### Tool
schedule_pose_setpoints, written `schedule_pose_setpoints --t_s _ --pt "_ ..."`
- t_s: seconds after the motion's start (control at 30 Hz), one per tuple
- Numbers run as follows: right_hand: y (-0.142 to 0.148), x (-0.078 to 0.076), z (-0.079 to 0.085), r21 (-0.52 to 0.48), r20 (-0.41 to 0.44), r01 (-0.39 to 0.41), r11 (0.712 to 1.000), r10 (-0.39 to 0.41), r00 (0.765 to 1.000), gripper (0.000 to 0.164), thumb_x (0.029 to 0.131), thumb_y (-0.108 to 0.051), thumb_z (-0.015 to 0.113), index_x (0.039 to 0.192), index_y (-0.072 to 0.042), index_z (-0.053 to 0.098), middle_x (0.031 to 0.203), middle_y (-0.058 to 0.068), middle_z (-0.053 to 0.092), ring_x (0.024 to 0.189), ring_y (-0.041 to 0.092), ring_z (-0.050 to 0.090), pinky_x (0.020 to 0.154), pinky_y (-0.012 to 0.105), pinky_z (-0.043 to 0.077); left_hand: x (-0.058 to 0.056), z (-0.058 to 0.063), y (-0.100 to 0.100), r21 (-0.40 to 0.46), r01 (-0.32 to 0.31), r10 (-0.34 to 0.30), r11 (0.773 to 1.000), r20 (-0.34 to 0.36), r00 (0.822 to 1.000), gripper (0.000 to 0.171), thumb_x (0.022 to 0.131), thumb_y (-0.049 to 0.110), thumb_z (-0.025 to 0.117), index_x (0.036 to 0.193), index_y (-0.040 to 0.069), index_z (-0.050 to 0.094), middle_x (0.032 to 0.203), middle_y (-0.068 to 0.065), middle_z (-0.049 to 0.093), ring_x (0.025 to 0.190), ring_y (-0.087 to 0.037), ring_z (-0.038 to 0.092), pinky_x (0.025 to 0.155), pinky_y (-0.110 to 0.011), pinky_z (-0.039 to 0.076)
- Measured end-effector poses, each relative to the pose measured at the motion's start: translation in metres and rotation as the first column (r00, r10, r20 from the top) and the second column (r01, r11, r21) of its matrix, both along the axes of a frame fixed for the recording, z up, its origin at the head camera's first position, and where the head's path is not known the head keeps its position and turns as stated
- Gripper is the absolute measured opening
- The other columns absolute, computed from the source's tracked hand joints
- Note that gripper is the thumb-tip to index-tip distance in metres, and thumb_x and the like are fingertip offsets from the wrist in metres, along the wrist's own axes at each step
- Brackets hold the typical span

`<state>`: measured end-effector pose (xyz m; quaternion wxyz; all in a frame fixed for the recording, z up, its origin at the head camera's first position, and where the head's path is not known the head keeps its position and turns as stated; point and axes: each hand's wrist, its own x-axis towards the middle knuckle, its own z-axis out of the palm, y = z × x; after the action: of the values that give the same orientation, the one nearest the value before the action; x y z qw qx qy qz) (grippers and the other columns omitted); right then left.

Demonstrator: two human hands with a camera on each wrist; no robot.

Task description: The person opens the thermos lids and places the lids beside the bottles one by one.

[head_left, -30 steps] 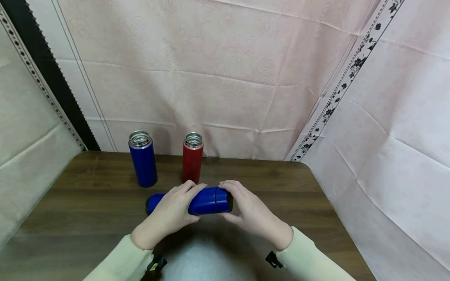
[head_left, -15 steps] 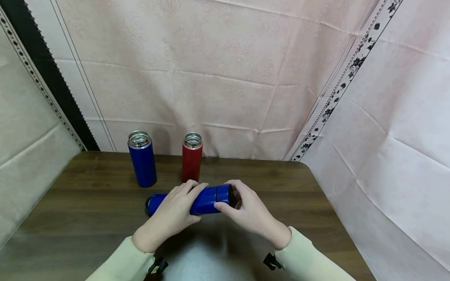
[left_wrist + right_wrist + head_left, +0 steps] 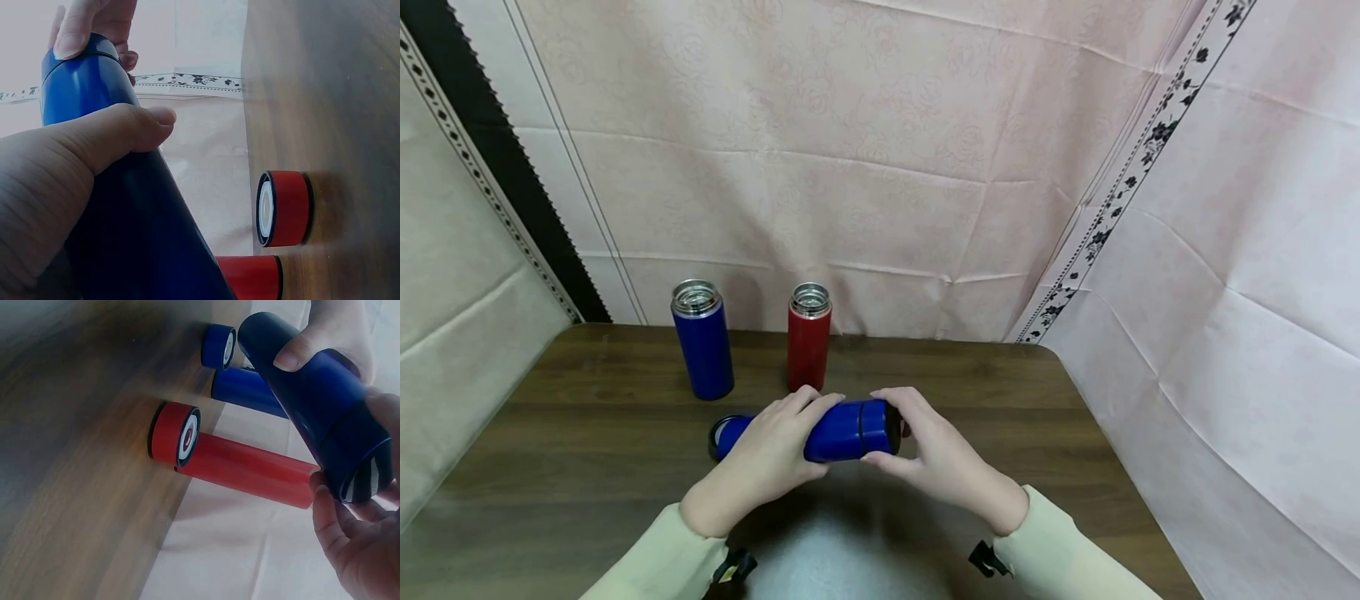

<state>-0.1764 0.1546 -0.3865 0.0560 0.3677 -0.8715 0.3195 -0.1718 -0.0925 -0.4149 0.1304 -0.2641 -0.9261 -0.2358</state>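
Note:
A blue insulated bottle (image 3: 835, 433) lies sideways above the table, gripped round its body by my left hand (image 3: 771, 442). My right hand (image 3: 943, 454) holds the blue lid (image 3: 876, 427) at the bottle's right end, thumb and fingers on opposite sides. A dark seam runs between lid and body. In the left wrist view, the left thumb (image 3: 125, 128) lies across the bottle. Behind the hands stand an uncapped blue bottle (image 3: 703, 350) and an uncapped red bottle (image 3: 809, 342), silver necks showing.
On the table (image 3: 985, 392), a loose red lid (image 3: 170, 433) rests in front of the red bottle. A loose blue lid (image 3: 217, 347) sits by the standing blue bottle. Pale cloth (image 3: 887, 208) hangs behind the table and along both sides.
My right thumb moved up over the lid, then back down to its lower side, as the right hand rotated. The left hand and the standing bottles barely moved.

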Motion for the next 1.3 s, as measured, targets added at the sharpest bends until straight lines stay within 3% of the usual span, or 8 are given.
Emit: schedule_pose_setpoints --t_s 0.2,0.3,0.43,0.6,0.8,1.07,1.3 --pt "0.0 -0.003 -0.001 0.014 -0.085 -0.083 0.996 0.084 0.993 0.068 0.085 -0.024 0.076 0.141 -0.019 0.039 0.143 -0.006 0.041 0.126 0.013 0.046 0.098 0.034 0.046 0.0 0.0 -0.001 0.004 0.002 -0.002 1.0 0.031 1.0 0.085 0.064 0.031 0.091 0.138 0.022 0.049 0.112 0.002 0.054 0.1 -0.022 0.058 0.091 -0.048 0.049" --pt "0.0 -0.003 -0.001 0.007 -0.092 -0.086 0.996 0.087 0.992 0.069 0.085 -0.023 0.076 0.142 -0.019 0.038 0.144 -0.004 0.04 0.126 0.014 0.045 0.098 0.033 0.046 0.0 0.0 -0.002 0.015 0.001 -0.002 1.0 0.043 0.999 0.086 0.064 0.031 0.091 0.138 0.022 0.049 0.112 0.002 0.054 0.1 -0.022 0.058 0.091 -0.048 0.049" --pt "0.0 -0.002 -0.003 -0.032 -0.07 -0.04 0.999 0.038 0.997 0.072 0.085 -0.031 0.075 0.144 -0.022 0.035 0.136 -0.005 0.043 0.113 0.011 0.051 0.09 0.029 0.049 0.001 0.0 -0.001 0.037 -0.01 0.007 0.999 0.078 0.997 0.085 0.065 0.03 0.091 0.138 0.023 0.049 0.113 0.003 0.053 0.1 -0.022 0.058 0.09 -0.049 0.049" --pt "-0.003 -0.001 -0.005 -0.1 -0.003 0.088 0.991 -0.089 0.996 0.074 0.084 -0.048 0.071 0.144 -0.029 0.034 0.12 -0.007 0.052 0.092 0.009 0.055 0.077 0.029 0.052 0.003 0.002 0.002 0.065 -0.023 0.013 0.998 0.144 0.99 0.083 0.067 0.03 0.09 0.138 0.023 0.048 0.114 0.003 0.053 0.101 -0.022 0.059 0.09 -0.049 0.05" --pt "-0.005 0.0 -0.004 -0.11 0.078 0.159 0.981 -0.151 0.985 0.067 0.085 -0.056 0.066 0.141 -0.037 0.036 0.106 -0.01 0.056 0.078 0.007 0.057 0.064 0.027 0.052 0.004 0.002 0.002 0.051 -0.012 0.005 0.999 0.141 0.99 0.083 0.067 0.032 0.089 0.139 0.021 0.049 0.115 0.003 0.053 0.102 -0.021 0.058 0.091 -0.048 0.05" --pt "0.0 0.001 -0.005 -0.085 0.047 0.104 0.991 -0.101 0.994 0.055 0.086 -0.052 0.067 0.135 -0.039 0.044 0.099 -0.006 0.052 0.08 0.01 0.052 0.063 0.025 0.051 0.005 0.002 0.0 0.054 0.0 -0.009 0.999 0.159 0.987 0.082 0.068 0.032 0.089 0.139 0.025 0.048 0.116 0.006 0.052 0.102 -0.021 0.058 0.09 -0.049 0.05" --pt "0.006 0.0 -0.002 -0.036 -0.03 -0.005 0.999 0.004 1.0 0.062 0.086 -0.043 0.071 0.139 -0.031 0.043 0.114 -0.008 0.051 0.088 0.01 0.052 0.072 0.027 0.051 0.005 0.0 -0.002 0.055 0.012 -0.02 0.998 0.154 0.988 0.082 0.067 0.031 0.089 0.138 0.024 0.048 0.116 0.006 0.052 0.102 -0.022 0.058 0.089 -0.05 0.05"
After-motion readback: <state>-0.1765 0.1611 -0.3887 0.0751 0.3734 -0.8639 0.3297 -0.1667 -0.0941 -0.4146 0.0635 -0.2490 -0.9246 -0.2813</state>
